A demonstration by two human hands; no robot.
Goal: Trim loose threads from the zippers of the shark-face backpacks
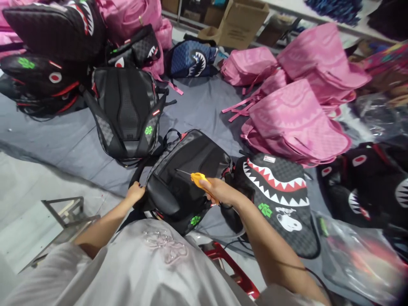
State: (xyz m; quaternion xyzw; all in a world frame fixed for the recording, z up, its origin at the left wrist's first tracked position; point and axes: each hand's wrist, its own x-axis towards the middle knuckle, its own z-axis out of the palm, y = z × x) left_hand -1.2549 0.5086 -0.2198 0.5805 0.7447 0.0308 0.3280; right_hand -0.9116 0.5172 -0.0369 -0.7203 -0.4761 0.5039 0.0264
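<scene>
A black backpack (188,170) lies in front of me, its padded back panel facing up and a green patch near its lower edge. My left hand (136,192) is closed on the backpack's left edge, by a strap; which part is pinched is hard to make out. Above the panel, my right hand (216,190) grips yellow-handled scissors (198,178). Their thin metal tip points left over the panel, and I cannot tell whether it touches. Just right of this bag lies a dark checkered backpack (277,195) with a shark-mouth print.
Another black backpack (127,110) lies behind, back panel up. Black bags (54,51) pile up at far left, pink backpacks (296,114) at right. A plastic bag (360,255) lies at lower right. Behind stands a cardboard box (244,23); below is a red stool (232,267).
</scene>
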